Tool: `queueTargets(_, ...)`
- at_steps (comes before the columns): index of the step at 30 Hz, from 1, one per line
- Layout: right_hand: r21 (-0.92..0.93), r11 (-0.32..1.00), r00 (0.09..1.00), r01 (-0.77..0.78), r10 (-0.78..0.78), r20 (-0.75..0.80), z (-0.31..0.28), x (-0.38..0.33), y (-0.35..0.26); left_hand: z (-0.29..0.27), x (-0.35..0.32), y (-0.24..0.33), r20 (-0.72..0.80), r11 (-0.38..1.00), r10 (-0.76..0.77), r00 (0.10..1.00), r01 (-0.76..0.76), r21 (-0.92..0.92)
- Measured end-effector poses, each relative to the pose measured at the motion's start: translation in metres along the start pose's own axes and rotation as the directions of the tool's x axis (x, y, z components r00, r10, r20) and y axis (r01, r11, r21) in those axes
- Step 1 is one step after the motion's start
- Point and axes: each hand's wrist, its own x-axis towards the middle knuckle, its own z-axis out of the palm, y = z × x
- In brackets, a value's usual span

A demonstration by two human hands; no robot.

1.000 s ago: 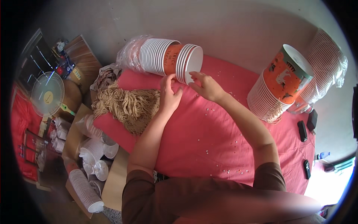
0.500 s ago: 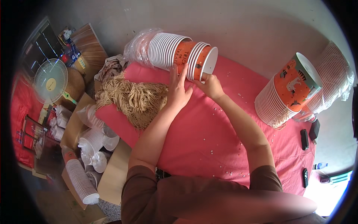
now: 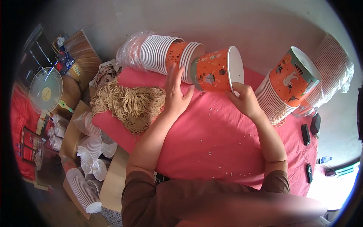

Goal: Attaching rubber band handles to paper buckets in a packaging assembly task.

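Observation:
My right hand [image 3: 244,99] pinches the rim of an orange paper bucket [image 3: 211,72] with printed figures and a white inside. The bucket lies on its side, its base just out of the mouth of a nested row of the same buckets [image 3: 159,51]. That row lies along the back of the table, partly in clear plastic. My left hand [image 3: 177,92] has its fingers stretched out against the front of the row. Just left of that hand sits a heap of tan strings [image 3: 128,100]. To the right stands an upside-down stack of orange buckets [image 3: 289,79].
A red cloth [image 3: 211,128] with scattered white beads covers the table. Behind the right stack leans a plastic-wrapped bucket stack [image 3: 329,72]. Dark small devices [image 3: 305,134] lie at the right edge. On the left are a cardboard box [image 3: 115,178] of wrapped cups and a fan [image 3: 46,90].
My right hand has pulled the end bucket rightward out of the nested row. My left hand stays by the row, its fingers still stretched.

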Motion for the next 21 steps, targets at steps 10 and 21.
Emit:
queueTargets(10, 0.2, 0.976, 0.919, 0.081, -0.151, 0.364, -0.041, -0.014, -0.033, -0.01, -0.004, 0.054, 0.152, 0.957, 0.194, 0.969, -0.153, -0.245)
queueTargets(21, 0.353, 0.93, 0.892, 0.102, -0.242, 0.382, -0.072, -0.011, -0.036, -0.006, -0.005, 0.061, 0.094, 0.943, 0.174, 0.98, -0.138, -0.303)
